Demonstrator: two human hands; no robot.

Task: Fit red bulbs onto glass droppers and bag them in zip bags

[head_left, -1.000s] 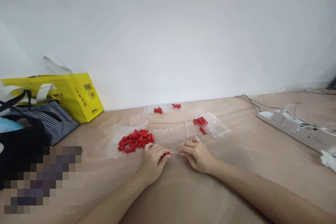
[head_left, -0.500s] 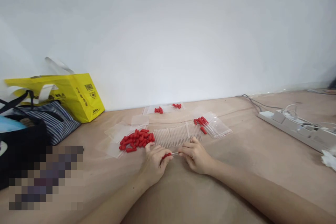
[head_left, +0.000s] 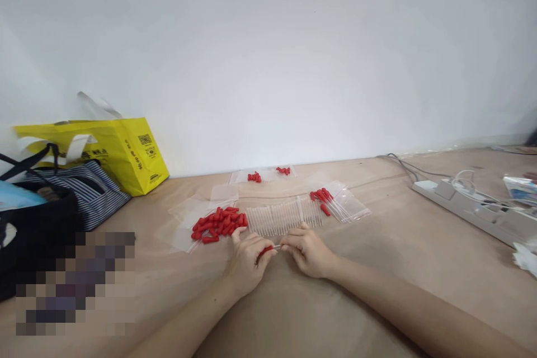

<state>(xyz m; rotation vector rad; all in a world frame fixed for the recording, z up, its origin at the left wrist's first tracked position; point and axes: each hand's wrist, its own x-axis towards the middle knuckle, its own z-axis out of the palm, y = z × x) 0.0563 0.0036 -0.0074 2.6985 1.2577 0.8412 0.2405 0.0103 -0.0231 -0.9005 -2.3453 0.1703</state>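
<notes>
Between thumb and fingers, my left hand pinches a red rubber bulb. A thin clear tube joins it at the right, and my right hand grips the tube's other end. Just beyond both hands lies a row of clear tubes, side by side. A pile of red bulbs sits left of the row, partly on clear plastic bags. At the row's right, several tubes with red bulbs rest on another clear bag.
Farther back, small red pieces lie on clear bags near the wall. A yellow bag, a striped pouch and a black bag stand at the left. At the right is a white power strip with cables.
My right hand has moved slightly left, closer to my left hand, and less of the tube shows between them. My left hand keeps its hold on the red bulb.
</notes>
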